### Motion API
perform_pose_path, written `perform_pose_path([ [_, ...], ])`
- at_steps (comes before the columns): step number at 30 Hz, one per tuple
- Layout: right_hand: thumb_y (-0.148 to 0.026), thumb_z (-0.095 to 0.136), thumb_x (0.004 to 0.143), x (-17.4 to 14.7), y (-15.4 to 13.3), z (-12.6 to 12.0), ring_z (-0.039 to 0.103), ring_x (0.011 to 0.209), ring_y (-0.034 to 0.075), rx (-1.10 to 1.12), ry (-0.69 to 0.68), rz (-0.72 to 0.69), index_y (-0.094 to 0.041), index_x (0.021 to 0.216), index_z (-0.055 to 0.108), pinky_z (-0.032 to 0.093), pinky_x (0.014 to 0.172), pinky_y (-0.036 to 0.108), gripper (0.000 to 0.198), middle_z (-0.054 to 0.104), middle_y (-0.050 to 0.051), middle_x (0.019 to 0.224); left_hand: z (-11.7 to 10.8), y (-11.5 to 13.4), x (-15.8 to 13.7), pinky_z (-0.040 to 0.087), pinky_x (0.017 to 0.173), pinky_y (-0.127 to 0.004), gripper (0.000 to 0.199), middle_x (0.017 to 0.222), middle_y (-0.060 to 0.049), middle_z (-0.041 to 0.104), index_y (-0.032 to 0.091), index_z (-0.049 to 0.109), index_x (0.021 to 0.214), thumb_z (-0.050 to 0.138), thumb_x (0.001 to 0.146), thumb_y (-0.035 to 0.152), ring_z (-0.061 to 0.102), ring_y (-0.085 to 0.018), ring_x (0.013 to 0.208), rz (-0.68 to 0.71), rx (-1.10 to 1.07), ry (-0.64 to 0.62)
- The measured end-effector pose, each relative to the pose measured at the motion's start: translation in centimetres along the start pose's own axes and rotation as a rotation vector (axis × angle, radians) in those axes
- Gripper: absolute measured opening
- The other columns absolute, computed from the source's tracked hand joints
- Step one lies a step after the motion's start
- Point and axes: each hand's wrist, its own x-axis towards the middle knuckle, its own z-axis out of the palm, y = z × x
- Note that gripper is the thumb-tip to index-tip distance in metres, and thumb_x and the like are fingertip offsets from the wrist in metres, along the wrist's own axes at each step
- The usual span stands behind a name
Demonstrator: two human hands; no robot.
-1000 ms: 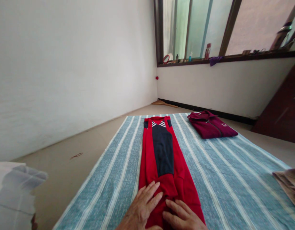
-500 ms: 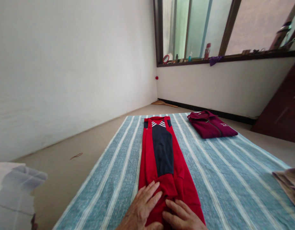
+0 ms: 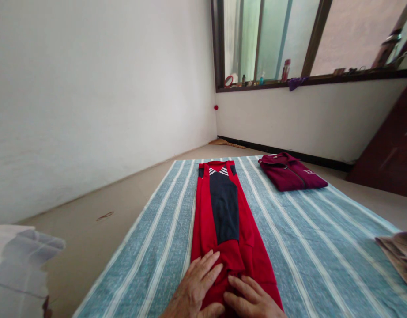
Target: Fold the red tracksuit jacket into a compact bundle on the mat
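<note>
A red garment (image 3: 205,212) with a dark navy panel and white stripes lies folded into a long narrow strip, its far end near the back edge of the bed. My left hand (image 3: 197,285) rests flat on the near part of the red cloth, fingers stretched out. Beside it, my right hand (image 3: 251,298) lies on the same cloth with its fingers extended and slightly bent. Both palms face down, and no cloth is visibly pinched. The garment's nearest end is partly hidden by the hands and the frame's lower edge.
Blue striped cloth (image 3: 157,238) covers the surface. A folded maroon zip top (image 3: 291,172) lies at the far right, and a brown patterned cloth (image 3: 400,254) at the right edge. White fabric (image 3: 18,265) sits at left. A broom (image 3: 226,142) lies on the floor.
</note>
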Motion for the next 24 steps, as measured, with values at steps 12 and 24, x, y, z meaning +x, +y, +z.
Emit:
perform_pose_path([
  [12,-0.041,0.045,0.095,-0.01,0.15,0.11,0.06,0.113,0.016,-0.006,-0.002,-0.013,-0.023,0.126,0.057,0.05,0.093,0.024,0.037,0.065,0.007,0.121,0.02,-0.05,0.16,0.04,0.106,-0.039,0.066,0.145,-0.006,0.044,0.027,0.033,0.144,0.055,0.086,0.051,0.044,-0.025,0.131,0.002,-0.019,0.048],
  [24,-0.039,0.041,0.097,-0.14,0.04,0.41,0.059,0.114,0.016,-0.013,0.012,-0.036,-0.02,0.125,0.057,0.049,0.093,0.026,0.037,0.065,0.007,0.121,0.32,-0.18,0.03,0.041,0.105,-0.041,0.064,0.145,-0.007,0.044,0.026,0.036,0.143,0.054,0.087,0.05,0.044,-0.026,0.131,-0.007,-0.023,0.027],
])
